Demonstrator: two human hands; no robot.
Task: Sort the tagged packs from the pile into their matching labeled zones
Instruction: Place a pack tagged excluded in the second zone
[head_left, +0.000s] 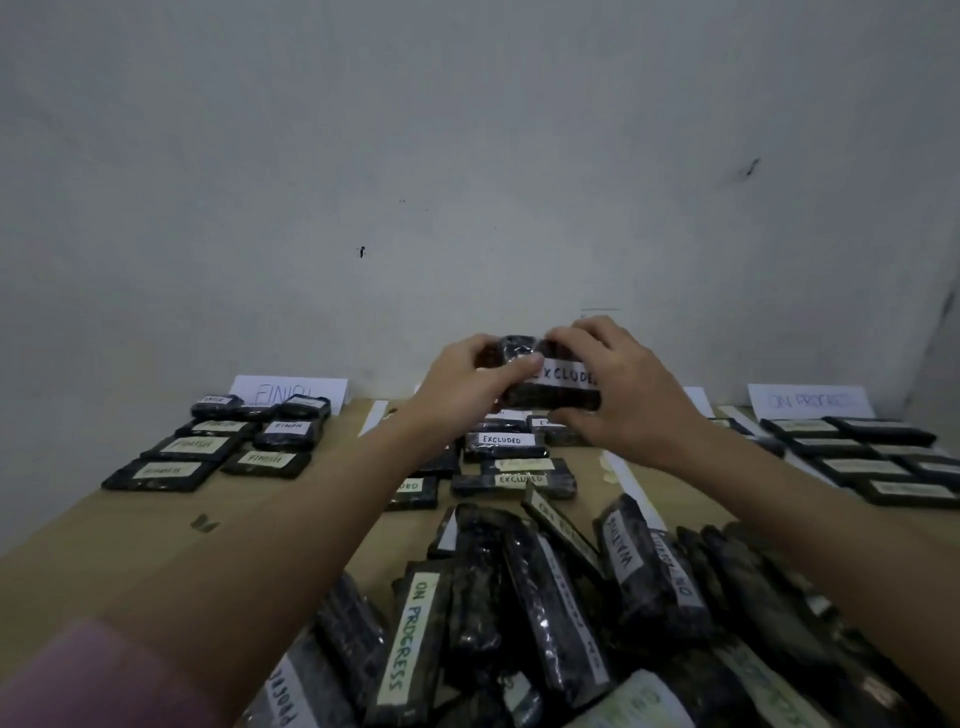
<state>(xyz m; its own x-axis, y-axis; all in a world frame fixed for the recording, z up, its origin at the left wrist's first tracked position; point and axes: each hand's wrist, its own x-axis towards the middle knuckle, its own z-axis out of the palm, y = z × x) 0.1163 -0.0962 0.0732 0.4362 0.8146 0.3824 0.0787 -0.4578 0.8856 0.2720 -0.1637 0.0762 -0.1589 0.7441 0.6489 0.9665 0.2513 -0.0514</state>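
Presently, the left hand (470, 371) and right hand (615, 382) both grip the EXCLUDED pack (553, 376) above the excluded rows (506, 441) at mid-surface; the glossy wrap could slip, knocking placed packs crooked.

I am holding a dark wrapped pack (550, 382) tagged EXCLUDED above the other EXCLUDED packs (506, 441) lying flat at the table's middle. The unsorted pile (545, 613) is lying heaped nearest me, tags facing all ways.
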